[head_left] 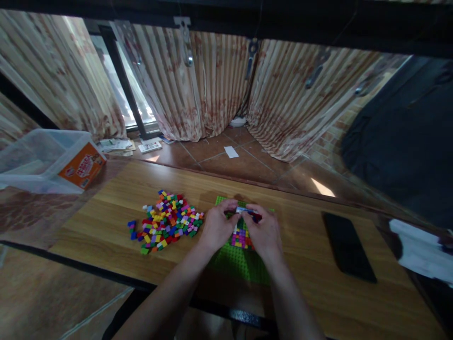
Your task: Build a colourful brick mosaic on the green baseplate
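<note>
A green studded baseplate (240, 267) lies on the wooden table in front of me, partly covered by my hands. On it stands a build of coloured toy building bricks (241, 237), with pink, purple, orange and yellow studs showing. My left hand (220, 224) curls in from the left, thumb and fingers closed at the build's far edge. From the other side my right hand (264, 231) has its thumb and fingers closed on the same far edge, where white, blue and dark red bricks show. The exact brick under the fingertips is too small to make out.
Left of the baseplate spreads a loose pile of small coloured bricks (171, 222). A black phone-like slab (348, 246) lies at the right of the table (300, 264). Beyond the left end stands a clear plastic bin (46, 160) with an orange label. Striped curtains (219, 85) hang behind.
</note>
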The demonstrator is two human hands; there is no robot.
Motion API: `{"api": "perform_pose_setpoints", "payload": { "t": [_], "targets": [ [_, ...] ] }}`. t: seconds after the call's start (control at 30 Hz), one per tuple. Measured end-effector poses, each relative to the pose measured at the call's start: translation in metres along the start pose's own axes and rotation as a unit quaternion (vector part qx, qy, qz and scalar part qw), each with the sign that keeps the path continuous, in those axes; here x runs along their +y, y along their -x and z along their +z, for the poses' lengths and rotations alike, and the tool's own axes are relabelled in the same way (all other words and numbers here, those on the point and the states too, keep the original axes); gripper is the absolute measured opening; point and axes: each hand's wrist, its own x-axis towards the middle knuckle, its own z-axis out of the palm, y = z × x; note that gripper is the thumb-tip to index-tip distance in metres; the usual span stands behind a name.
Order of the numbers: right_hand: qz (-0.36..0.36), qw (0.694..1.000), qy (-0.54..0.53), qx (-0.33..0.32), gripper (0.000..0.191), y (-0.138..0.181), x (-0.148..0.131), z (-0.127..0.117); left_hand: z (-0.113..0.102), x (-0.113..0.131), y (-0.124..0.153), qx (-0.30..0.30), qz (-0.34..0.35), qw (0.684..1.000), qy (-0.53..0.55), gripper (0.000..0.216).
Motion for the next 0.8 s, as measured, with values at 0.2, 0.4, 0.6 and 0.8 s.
{"api": "perform_pose_setpoints", "payload": {
  "t": [0.2, 0.4, 0.6, 0.8],
  "targets": [
    [0.045, 0.998, -0.041, -0.002, 0.025, -0.003, 0.002, 0.003, 0.002, 0.003, -0.002, -0.007, -0.042, 0.999, 0.029, 0.032],
    [0.062, 0.996, -0.061, -0.008, 0.024, -0.005, 0.001, 0.004, 0.002, 0.007, -0.003, -0.006, -0.052, 0.998, 0.037, 0.031],
    [0.062, 0.994, -0.086, -0.021, 0.028, -0.005, 0.003, 0.003, 0.002, 0.003, 0.001, -0.011, -0.038, 0.999, 0.028, 0.032],
    [0.082, 0.988, -0.130, -0.017, 0.040, -0.003, 0.009, -0.004, -0.014, 0.010, 0.009, -0.003, 0.006, 0.997, -0.072, 0.030]
  ]
}}
